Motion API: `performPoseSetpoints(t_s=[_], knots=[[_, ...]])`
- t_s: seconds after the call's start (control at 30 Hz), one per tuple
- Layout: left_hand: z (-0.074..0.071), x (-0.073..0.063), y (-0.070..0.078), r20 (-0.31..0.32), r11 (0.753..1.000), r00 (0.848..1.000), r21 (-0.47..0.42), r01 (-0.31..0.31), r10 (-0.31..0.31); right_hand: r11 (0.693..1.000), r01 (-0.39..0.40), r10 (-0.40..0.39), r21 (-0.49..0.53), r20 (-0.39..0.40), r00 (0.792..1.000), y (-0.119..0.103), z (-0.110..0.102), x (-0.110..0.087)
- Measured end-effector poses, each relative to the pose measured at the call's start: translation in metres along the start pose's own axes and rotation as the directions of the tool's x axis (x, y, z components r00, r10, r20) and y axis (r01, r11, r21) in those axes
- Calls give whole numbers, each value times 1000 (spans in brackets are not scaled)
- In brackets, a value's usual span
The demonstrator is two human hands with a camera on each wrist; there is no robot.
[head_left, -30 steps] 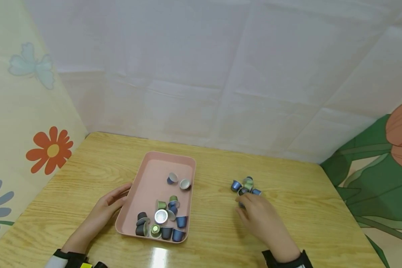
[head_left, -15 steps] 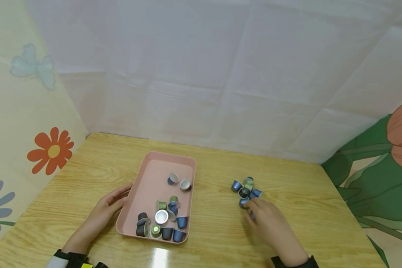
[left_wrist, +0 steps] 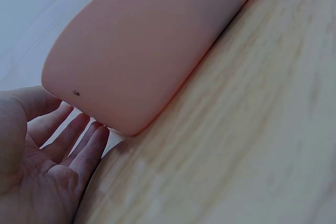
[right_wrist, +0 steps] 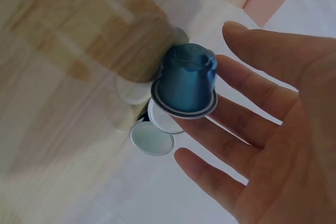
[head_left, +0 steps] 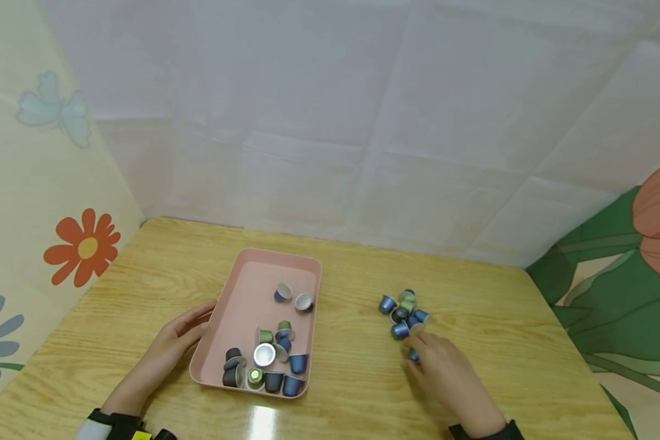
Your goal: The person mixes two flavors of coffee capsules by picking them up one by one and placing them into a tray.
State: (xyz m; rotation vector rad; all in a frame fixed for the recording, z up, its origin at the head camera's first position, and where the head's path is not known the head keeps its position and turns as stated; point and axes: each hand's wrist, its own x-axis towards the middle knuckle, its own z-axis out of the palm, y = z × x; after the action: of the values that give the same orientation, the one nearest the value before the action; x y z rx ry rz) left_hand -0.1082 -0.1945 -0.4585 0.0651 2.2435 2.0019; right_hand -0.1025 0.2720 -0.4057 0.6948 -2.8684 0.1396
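Note:
In the head view my left hand [head_left: 178,339] lies at the left side of a pink tray [head_left: 242,287]. Seen from the left wrist, its loosely bent fingers meet the tray's outer wall [left_wrist: 121,61]. My right hand [head_left: 437,370] is low over the table beside a small heap of coffee capsules [head_left: 407,302]. A blue coffee capsule [right_wrist: 189,80] stands lid down between its thumb and fingers, which are spread and not closed round it; the same capsule [head_left: 414,354] is partly hidden by the hand in the head view. Another blue capsule [head_left: 399,330] lies by the fingertips.
Several green, black and blue capsules [head_left: 273,382] crowd the near end of the tray, and two more [head_left: 304,302] sit farther up. A pale cloth wall [head_left: 330,122] rises behind the wooden table [head_left: 352,342].
My right hand has drawn back a little to the right and toward me, uncovering a blue capsule at the near side of the heap. My left hand and the tray stay put.

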Motion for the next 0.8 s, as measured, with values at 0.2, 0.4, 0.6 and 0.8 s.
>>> performPoseSetpoints(t_s=[0.2,0.4,0.6,0.8], knots=[[-1,0,-1,0,1000,1000,7,9,-9,1000,22,-22,-12,-35,999,1,5,-1],[0,0,0,0,1000,1000,1,5,-5,999,29,-29,-15,-49,998,2,7,-2],[0,0,0,-1,1000,1000,-5,3,-3,999,45,-46,-20,-55,997,5,10,-4],[0,0,0,2,1000,1000,-9,8,-8,1000,23,-23,-9,-27,999,5,9,-5]])
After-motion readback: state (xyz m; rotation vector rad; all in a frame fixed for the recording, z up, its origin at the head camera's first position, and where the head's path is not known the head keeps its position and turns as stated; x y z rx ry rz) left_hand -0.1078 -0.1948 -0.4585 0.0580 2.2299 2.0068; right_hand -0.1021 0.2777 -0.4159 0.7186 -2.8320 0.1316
